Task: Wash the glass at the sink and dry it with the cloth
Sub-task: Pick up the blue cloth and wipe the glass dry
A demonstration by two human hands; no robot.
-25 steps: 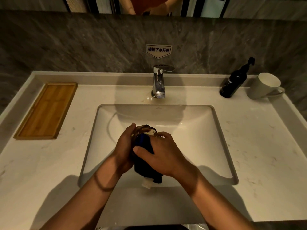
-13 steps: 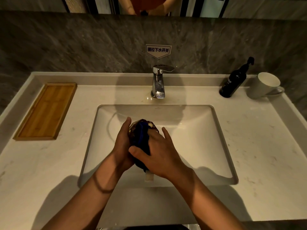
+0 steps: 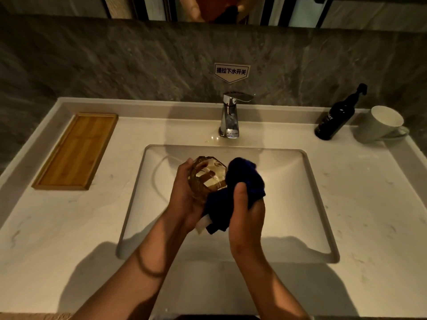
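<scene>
At frame center, over the sink, our left hand is cupping the one amber glass, mouth tilted toward us so drips are falling into the basin; our right hand is clutching the one blue cloth against its side.

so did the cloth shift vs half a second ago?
Yes. The cloth came out of the glass mouth and now sits right of it, toward the sink basin's right wall.

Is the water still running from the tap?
Off. No stream falls from the tap into the sink, where the hands dry the glass.
</scene>
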